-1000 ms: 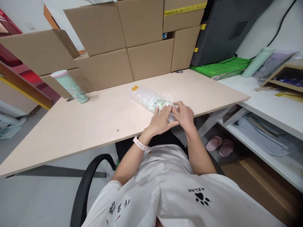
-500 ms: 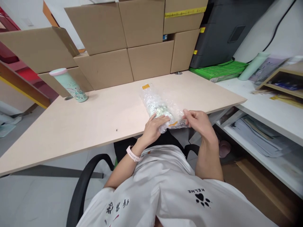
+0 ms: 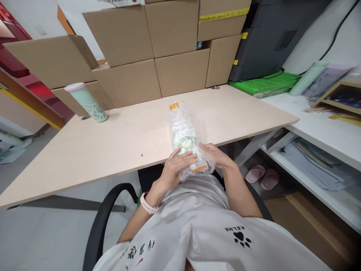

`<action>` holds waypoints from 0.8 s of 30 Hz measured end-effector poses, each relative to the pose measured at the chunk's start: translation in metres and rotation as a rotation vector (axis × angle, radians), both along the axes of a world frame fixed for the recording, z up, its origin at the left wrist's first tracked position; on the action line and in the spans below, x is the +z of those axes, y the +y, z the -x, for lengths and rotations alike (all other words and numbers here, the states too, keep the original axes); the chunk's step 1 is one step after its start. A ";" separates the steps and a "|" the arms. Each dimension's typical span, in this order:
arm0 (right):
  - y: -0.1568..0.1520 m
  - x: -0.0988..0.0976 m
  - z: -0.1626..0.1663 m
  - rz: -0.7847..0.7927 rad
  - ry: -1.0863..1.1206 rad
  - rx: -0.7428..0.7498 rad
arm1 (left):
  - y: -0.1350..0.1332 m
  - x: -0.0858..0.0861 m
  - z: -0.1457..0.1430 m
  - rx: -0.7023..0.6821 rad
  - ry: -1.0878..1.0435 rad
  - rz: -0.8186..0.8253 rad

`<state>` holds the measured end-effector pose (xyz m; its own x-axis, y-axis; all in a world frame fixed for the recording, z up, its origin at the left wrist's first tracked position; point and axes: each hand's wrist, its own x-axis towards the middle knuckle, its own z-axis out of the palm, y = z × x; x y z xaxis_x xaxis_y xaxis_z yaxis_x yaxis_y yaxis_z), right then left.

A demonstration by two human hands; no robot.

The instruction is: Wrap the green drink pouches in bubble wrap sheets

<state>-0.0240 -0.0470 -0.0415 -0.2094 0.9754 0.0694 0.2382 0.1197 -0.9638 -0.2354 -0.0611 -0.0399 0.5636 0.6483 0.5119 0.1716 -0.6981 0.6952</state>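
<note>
A bubble-wrapped package (image 3: 183,131) lies lengthwise at the table's front edge, its near end reaching over the edge toward my lap. Something greenish shows through the clear wrap; what it is I cannot make out. Orange tape (image 3: 174,106) marks the far end, and another orange strip (image 3: 199,168) crosses the near end. My left hand (image 3: 177,165) rests on the package from the left, fingers stretched across its top. On the right side my right hand (image 3: 216,156) has its fingers closed at the edge of the bubble wrap, the fingertips partly hidden by it.
A mint tumbler (image 3: 88,103) stands at the table's left rear. Cardboard boxes (image 3: 132,81) are stacked along the back. To the right are a green box (image 3: 263,86), a dark grey case (image 3: 262,41) and a white shelf (image 3: 332,124). Chair armrests flank my body.
My right hand has moved left and nearer, folding the loose wrap against the package's side. The package has shifted slightly toward me. My left hand stays on top of it.
</note>
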 end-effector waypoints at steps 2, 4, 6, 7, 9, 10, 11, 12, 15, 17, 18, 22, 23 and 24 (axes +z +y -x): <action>-0.003 0.002 0.005 0.022 -0.021 0.021 | -0.007 -0.004 -0.001 0.014 0.007 -0.025; -0.005 0.003 0.008 -0.023 -0.096 0.010 | -0.014 -0.002 -0.001 0.019 0.005 -0.023; -0.006 0.005 0.010 -0.136 -0.240 -0.039 | -0.017 0.009 0.003 0.032 -0.019 0.001; -0.006 0.006 0.010 -0.195 -0.305 -0.068 | -0.018 0.018 0.007 0.048 -0.041 0.021; -0.009 0.010 0.010 -0.245 -0.352 -0.051 | -0.016 0.042 0.014 0.099 -0.083 0.070; -0.011 0.012 0.010 -0.234 -0.325 -0.005 | -0.013 0.055 0.018 0.119 -0.096 0.097; -0.014 0.014 0.009 -0.211 -0.278 0.057 | -0.010 0.068 0.021 0.125 -0.090 0.121; -0.017 0.017 0.009 -0.191 -0.222 0.115 | -0.006 0.079 0.023 0.116 -0.072 0.150; -0.025 0.025 0.008 -0.165 -0.082 0.209 | 0.008 0.100 0.028 0.095 -0.055 0.186; -0.027 0.028 0.008 -0.142 -0.036 0.247 | 0.015 0.105 0.030 0.083 -0.031 0.154; -0.028 0.029 0.008 -0.133 -0.029 0.263 | 0.016 0.106 0.031 0.070 -0.022 0.149; -0.031 0.026 0.007 -0.183 -0.081 0.167 | 0.008 0.102 0.029 0.023 -0.141 0.322; -0.032 0.024 0.007 -0.206 -0.098 0.129 | 0.004 0.100 0.027 -0.005 -0.209 0.372; -0.033 0.022 0.007 -0.227 -0.110 0.098 | 0.000 0.096 0.024 -0.033 -0.275 0.393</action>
<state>-0.0314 -0.0799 -0.0195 -0.3202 0.9123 0.2552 0.3168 0.3570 -0.8788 -0.2591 -0.0612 0.0557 0.4655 0.8064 0.3647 -0.0733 -0.3756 0.9239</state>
